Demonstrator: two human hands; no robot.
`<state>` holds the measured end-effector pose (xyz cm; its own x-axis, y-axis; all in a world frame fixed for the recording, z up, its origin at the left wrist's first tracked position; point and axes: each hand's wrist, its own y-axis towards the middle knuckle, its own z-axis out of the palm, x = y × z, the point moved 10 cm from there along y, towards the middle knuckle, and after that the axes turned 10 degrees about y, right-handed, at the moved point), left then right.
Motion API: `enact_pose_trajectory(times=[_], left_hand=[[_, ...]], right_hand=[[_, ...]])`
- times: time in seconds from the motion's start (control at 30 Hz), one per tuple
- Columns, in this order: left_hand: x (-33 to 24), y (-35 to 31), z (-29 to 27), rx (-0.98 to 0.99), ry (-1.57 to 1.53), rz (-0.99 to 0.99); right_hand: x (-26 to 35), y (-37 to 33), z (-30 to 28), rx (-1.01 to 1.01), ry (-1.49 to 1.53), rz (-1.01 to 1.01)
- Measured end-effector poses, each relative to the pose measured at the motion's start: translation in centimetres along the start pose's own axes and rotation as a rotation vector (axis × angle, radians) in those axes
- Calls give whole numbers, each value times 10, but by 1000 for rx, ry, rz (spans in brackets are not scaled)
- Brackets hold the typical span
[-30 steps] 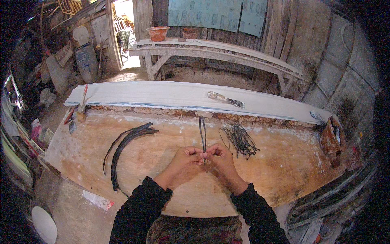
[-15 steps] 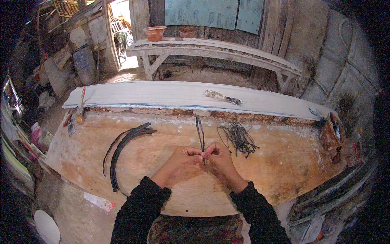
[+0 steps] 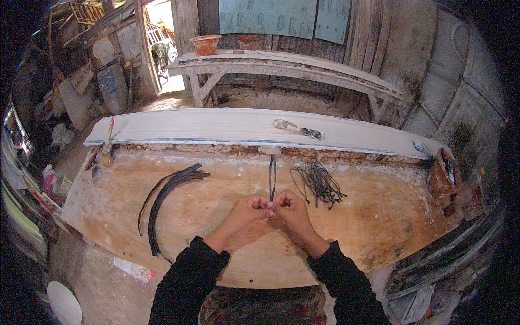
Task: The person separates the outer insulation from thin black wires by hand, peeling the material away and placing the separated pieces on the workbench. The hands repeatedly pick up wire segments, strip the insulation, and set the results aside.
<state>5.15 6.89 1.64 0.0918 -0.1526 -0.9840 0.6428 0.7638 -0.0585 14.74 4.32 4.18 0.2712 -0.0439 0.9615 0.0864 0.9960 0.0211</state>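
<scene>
Between my two hands a thin black strip (image 3: pixel 272 176) is pinched, doubled into a long narrow loop that points away from me. My left hand (image 3: pixel 248 212) and my right hand (image 3: pixel 291 211) meet fingertip to fingertip at the loop's near end, both closed on it; the strip's ends are hidden by the fingers. To the left lies a curved bundle of long black strips (image 3: pixel 162 208) on the wooden board. A loose pile of thin black looped strips (image 3: pixel 318 184), with small knot-like ends, lies to the right of my right hand.
Behind the wooden board (image 3: pixel 346 238) runs a white plank (image 3: pixel 216 125) with a stained, knife-like tool (image 3: pixel 298 129) on it. A brush (image 3: pixel 108 146) rests at the left, a crumpled brown bag (image 3: pixel 443 176) at the right. Farther back stands a bench (image 3: pixel 303 67) holding an orange pot (image 3: pixel 206 45).
The strip's loop has swung slightly to the right and stands more upright. My fingers have shifted a little at its near end, and the tail below them no longer shows.
</scene>
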Motion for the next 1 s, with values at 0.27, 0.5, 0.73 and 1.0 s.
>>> enact_pose_trajectory(times=[0.27,0.5,0.73,1.0], left_hand=[[-2,-2,-7,-70,-204,-129],[13,3,-18,-55,-294,-137],[26,2,-14,-5,-384,-216],[15,-5,-4,-83,-371,-287]], right_hand=[[58,-14,20,114,-619,-433],[72,-34,46,223,-872,-725],[71,-35,45,159,-860,-770],[67,-28,34,122,-740,-696]])
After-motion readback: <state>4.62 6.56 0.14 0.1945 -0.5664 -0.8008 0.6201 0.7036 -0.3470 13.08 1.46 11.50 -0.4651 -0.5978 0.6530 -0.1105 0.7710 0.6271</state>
